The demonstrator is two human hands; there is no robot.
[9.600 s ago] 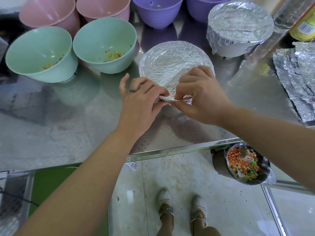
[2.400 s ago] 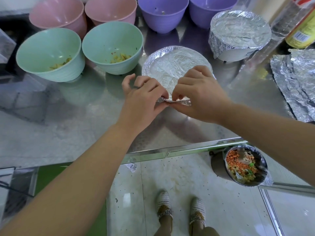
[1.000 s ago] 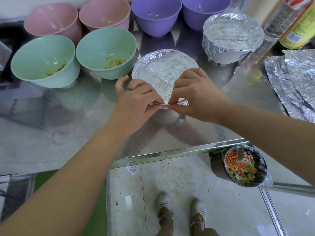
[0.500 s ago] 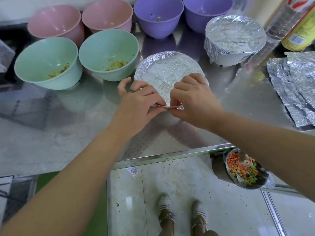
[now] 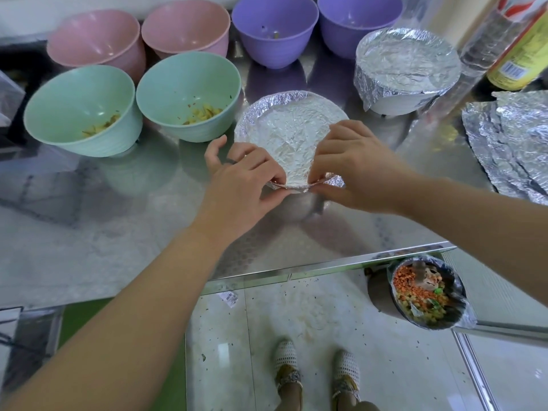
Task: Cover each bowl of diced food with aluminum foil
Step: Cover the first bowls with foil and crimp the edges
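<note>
A bowl topped with crinkled aluminum foil (image 5: 289, 132) stands in the middle of the steel counter (image 5: 89, 232). My left hand (image 5: 241, 182) and my right hand (image 5: 355, 167) pinch the foil's near edge at the bowl's front rim, side by side. A second foil-covered white bowl (image 5: 406, 69) sits at the back right. Two mint-green bowls (image 5: 80, 108) (image 5: 189, 93) with diced yellow food stand uncovered at the left. Behind them are two pink bowls (image 5: 95, 43) (image 5: 186, 31) and two purple bowls (image 5: 274, 28) (image 5: 355, 22).
Loose foil sheets (image 5: 510, 140) lie at the right edge of the counter. Bottles (image 5: 522, 48) stand at the back right. Below the counter's front edge a lined bin (image 5: 427, 298) holds diced food scraps. My feet are on the tiled floor.
Both hands have stayed at the front rim of the middle bowl, working the foil edge; their pinch points have drifted slightly apart along the rim.
</note>
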